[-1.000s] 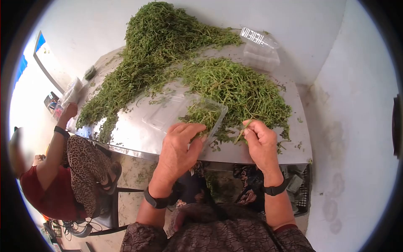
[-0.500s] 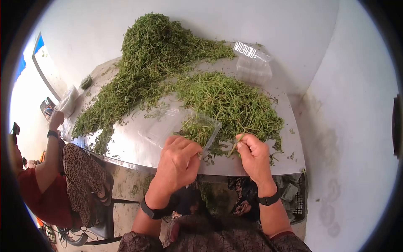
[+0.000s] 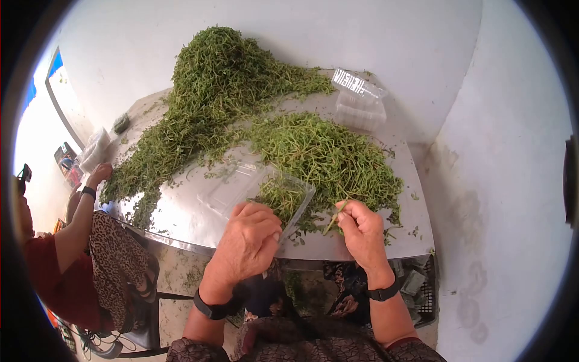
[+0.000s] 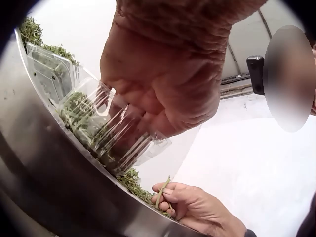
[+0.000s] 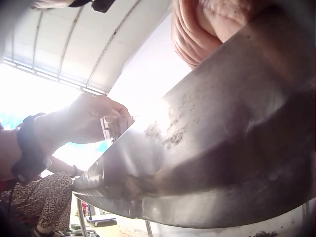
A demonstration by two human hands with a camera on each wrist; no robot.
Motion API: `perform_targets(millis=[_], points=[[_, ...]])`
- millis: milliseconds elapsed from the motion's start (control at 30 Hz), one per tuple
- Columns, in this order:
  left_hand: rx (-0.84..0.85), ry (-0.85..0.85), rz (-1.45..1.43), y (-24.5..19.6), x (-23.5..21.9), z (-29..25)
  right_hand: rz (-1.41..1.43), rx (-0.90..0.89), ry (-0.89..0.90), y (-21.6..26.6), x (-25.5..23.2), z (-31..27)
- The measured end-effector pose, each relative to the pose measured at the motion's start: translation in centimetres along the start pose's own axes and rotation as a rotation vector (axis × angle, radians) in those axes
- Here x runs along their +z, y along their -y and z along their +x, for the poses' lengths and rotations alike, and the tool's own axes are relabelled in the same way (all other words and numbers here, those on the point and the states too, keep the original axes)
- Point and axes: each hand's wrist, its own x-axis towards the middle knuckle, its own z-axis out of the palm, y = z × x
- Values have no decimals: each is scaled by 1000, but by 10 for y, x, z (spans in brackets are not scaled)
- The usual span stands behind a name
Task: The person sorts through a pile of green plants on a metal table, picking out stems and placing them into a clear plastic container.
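The left hand (image 3: 246, 242) is at the near end of an open clear plastic box (image 3: 305, 204) holding green sprigs. In the left wrist view its curled fingers lie against the box wall (image 4: 101, 106), gripping it. The right hand (image 3: 363, 234) pinches a short green stem (image 3: 335, 218) between thumb and fingers, just right of the box; that stem (image 4: 162, 191) shows upright in the left wrist view. Behind both hands spreads a loose heap of green sprigs (image 3: 325, 151). The right wrist view shows the left hand (image 5: 91, 118) by the box's corner, the right hand's fingertips hidden.
A taller heap of greens (image 3: 211, 78) stands at the back left of the metal table (image 3: 416, 232). Stacked clear boxes (image 3: 360, 113) sit by the wall. Another person (image 3: 60, 265) sits at left. A black crate (image 3: 427, 289) holds packed boxes below the table's right end.
The head view has shifted, so the table appears lower. The left hand's fingers have drawn in at the box's near end. The right hand still pinches a stem. The other person's arm has moved.
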Motion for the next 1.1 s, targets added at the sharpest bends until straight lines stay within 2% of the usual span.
perform_targets(millis=[167,267,367,433,667,733,1000,1067,1100], points=[[-45,-6,5,-8,-5,1,13,3,-11,-4,1,0],[0,-100,114,-11,0,7,26,-5,-22,-7,2,0],[38,-51,128,-9,9,9,23,3,-15,-7,2,0],[-62,113,107,-7,14,9,14,19,1,-4,0,0],[-85,152,151,-8,11,7,-8,27,-2,3,0,0],[-67,38,99,-9,2,2,-17,44,4,4,0,1],[-113,-37,83,-4,2,-34,3,35,0,3,1,1],[-24,-143,238,-6,1,-36,-11,34,-5,2,-1,1],[-34,-146,236,-5,2,-38,-14,22,-5,2,1,1]])
